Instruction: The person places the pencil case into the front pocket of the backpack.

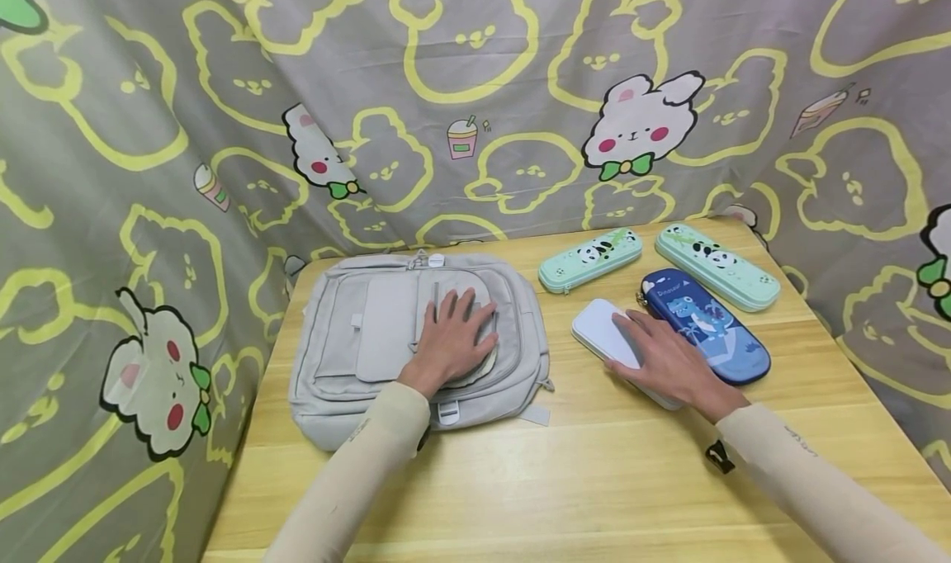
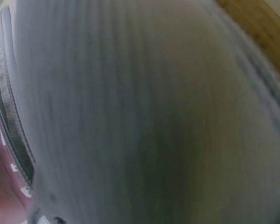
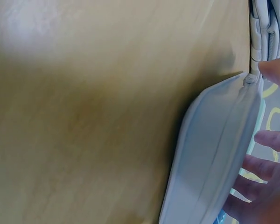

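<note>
A grey backpack [image 1: 386,328] lies flat on the left of the table, front side up. My left hand [image 1: 455,340] rests on its right half with the fingers spread; grey fabric fills most of the left wrist view. On the right, my right hand [image 1: 661,357] is over a plain pale blue pencil case [image 1: 603,325], thumb toward the near side and fingers extended across the far side. The case's zipped side [image 3: 210,154] shows in the right wrist view. Just right of that hand lies a dark blue dinosaur pencil case [image 1: 706,324].
Two mint green panda pencil cases lie toward the back: one [image 1: 590,259] nearer the backpack, another [image 1: 716,266] at the right. A patterned curtain [image 1: 475,68] stands along the table's back and sides. The wooden table [image 1: 557,480] extends in front.
</note>
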Demonstrator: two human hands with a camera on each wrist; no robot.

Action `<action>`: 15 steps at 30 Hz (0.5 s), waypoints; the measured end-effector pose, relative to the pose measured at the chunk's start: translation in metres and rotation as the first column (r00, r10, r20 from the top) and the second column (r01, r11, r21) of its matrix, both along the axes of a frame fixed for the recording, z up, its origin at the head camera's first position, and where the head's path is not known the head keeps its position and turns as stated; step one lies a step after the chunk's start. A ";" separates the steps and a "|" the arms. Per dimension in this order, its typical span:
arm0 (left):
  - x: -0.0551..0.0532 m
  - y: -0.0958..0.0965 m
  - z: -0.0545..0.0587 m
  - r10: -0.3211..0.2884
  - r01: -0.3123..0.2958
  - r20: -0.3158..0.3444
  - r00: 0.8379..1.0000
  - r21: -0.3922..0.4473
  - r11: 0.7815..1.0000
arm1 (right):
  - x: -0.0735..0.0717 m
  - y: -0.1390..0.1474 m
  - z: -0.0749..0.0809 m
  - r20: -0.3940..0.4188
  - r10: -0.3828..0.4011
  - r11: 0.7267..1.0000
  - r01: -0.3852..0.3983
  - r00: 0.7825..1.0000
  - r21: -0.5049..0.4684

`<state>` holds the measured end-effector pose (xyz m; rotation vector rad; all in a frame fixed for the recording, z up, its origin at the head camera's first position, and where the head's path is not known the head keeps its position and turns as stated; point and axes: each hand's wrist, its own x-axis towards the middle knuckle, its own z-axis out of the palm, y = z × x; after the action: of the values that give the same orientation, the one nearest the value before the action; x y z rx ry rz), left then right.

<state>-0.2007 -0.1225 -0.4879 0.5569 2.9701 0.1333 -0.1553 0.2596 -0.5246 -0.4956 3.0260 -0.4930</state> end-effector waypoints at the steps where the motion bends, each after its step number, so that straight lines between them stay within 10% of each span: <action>1: 0.000 0.000 0.000 -0.008 0.008 0.000 1.000 -0.003 1.000 | 0.001 0.000 0.000 0.000 0.000 1.000 0.000 1.000 -0.002; 15: -0.004 0.005 0.002 -0.054 0.054 -0.003 0.999 -0.013 0.998 | 0.007 0.002 -0.006 -0.015 0.006 1.000 -0.006 1.000 -0.002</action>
<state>-0.2044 -0.1172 -0.4854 0.6363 2.9541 0.1082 -0.1487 0.2616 -0.5302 -0.5108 3.0373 -0.4944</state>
